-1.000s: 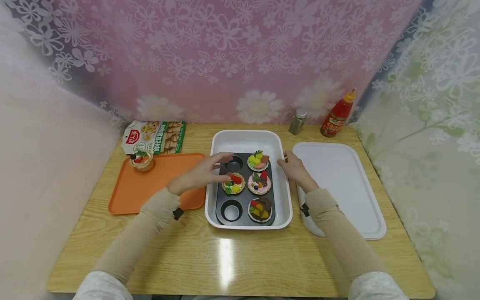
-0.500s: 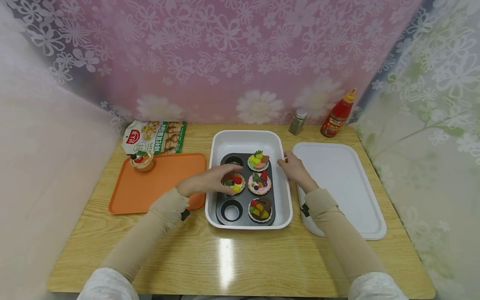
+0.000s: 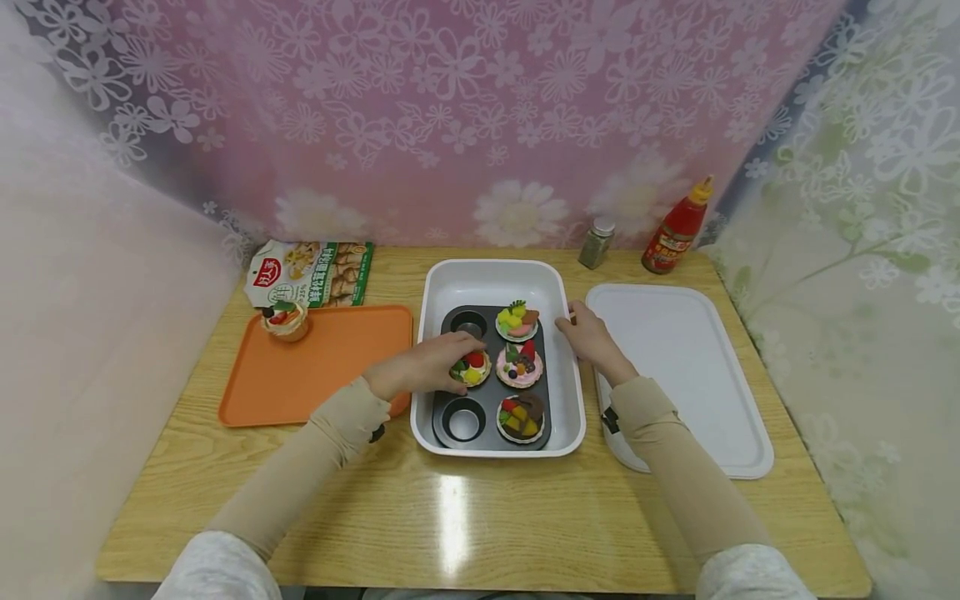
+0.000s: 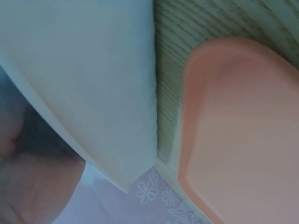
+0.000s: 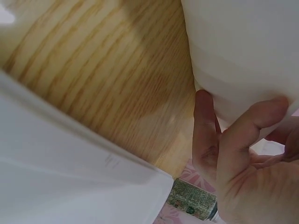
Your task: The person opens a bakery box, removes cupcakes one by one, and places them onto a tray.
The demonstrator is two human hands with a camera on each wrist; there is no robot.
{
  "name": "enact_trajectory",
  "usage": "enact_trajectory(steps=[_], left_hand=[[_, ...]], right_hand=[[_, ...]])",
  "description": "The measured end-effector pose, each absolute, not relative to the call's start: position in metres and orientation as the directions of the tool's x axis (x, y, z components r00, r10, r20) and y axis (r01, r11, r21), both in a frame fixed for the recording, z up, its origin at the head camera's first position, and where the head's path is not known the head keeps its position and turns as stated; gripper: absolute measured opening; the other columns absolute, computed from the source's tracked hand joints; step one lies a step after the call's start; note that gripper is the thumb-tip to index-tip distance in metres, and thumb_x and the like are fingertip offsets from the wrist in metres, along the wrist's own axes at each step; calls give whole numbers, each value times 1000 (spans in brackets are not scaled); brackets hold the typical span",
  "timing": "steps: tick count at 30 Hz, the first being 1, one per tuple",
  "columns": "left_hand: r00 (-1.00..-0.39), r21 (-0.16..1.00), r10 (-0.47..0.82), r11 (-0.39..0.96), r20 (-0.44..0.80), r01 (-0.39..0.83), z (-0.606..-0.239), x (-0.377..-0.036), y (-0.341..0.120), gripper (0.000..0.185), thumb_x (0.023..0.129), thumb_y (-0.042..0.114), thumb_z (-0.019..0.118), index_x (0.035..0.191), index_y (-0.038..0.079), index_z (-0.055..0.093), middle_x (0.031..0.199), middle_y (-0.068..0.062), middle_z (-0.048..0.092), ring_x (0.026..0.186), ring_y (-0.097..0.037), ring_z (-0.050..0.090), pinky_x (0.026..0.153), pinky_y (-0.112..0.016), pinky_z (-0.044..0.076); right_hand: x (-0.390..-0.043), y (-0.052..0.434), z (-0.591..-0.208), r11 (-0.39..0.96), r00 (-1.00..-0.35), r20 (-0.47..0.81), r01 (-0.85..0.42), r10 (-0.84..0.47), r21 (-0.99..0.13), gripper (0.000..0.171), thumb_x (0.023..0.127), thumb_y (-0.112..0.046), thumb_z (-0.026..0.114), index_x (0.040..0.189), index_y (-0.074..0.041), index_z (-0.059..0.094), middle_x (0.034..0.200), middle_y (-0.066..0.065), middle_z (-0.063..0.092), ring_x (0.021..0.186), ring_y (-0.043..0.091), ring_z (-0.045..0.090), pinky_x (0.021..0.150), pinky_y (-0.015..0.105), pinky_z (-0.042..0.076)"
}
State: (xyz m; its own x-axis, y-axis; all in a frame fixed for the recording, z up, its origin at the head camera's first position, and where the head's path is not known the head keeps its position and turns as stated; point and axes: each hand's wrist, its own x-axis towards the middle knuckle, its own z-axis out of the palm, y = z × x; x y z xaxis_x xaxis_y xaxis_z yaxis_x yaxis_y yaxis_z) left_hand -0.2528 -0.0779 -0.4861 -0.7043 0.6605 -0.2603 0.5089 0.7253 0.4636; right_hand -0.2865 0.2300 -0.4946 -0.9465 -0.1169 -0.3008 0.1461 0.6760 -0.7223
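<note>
My left hand (image 3: 427, 365) reaches over the left wall of a white basin (image 3: 491, 282), thumb and fingers curled around a fruit tart (image 3: 474, 372). That tart sits in the middle left cup of a dark muffin tin (image 3: 487, 410) inside the basin, its left side hidden by the hand. Gripping the basin's right rim is my right hand (image 3: 588, 335); the right wrist view shows its fingers (image 5: 233, 149) against the outer wall. Three more tarts fill the tin's right column: a yellow-topped one (image 3: 517, 322), a pink one (image 3: 519, 367) and a chocolate one (image 3: 521, 419).
An orange tray (image 3: 315, 367) lies left of the basin, with another fruit tart (image 3: 285, 322) at its back left corner. On the right lies a white tray (image 3: 675, 375). A food packet (image 3: 309, 275), a spice jar (image 3: 596, 244) and a red sauce bottle (image 3: 675, 233) stand behind.
My left hand has moved right and slightly down, from above the tin to the middle left tart, and its fingers have closed in around it. My right hand stays on the rim.
</note>
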Motion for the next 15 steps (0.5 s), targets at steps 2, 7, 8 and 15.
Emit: enact_trajectory(steps=[2,7,8,15], left_hand=[[-707,447,661,727,-251,521,-487,-252,-77,80,91,31,85,159,13,46,158,-8,50,145,-26,51,121,-43,44],[-708,433,672,716,-215,548,-488,-251,-77,76,91,29,85,156,12,50,151,-8,54,139,-24,54,117,-43,47],[-708,435,674,713,-210,550,-489,-251,-77,75,91,28,85,156,11,50,151,-8,55,138,-24,55,117,-42,48],[-717,464,664,714,-210,525,-490,-254,-77,73,90,22,85,154,11,52,151,-9,55,137,-24,56,117,-42,48]], right_hand=[[-286,230,-495,676,-946,-303,149,-115,-722,44,112,-30,43,146,-2,43,130,26,59,101,33,63,65,29,52],[-285,230,-494,679,-947,-301,149,-111,-719,43,112,-30,43,145,-2,43,131,26,58,102,33,62,65,28,52],[-285,229,-494,679,-948,-299,147,-111,-719,43,112,-30,43,145,-2,43,130,26,58,102,33,62,66,28,52],[-286,229,-495,687,-948,-297,141,-113,-713,43,113,-30,42,145,-2,42,132,25,58,105,33,62,71,31,52]])
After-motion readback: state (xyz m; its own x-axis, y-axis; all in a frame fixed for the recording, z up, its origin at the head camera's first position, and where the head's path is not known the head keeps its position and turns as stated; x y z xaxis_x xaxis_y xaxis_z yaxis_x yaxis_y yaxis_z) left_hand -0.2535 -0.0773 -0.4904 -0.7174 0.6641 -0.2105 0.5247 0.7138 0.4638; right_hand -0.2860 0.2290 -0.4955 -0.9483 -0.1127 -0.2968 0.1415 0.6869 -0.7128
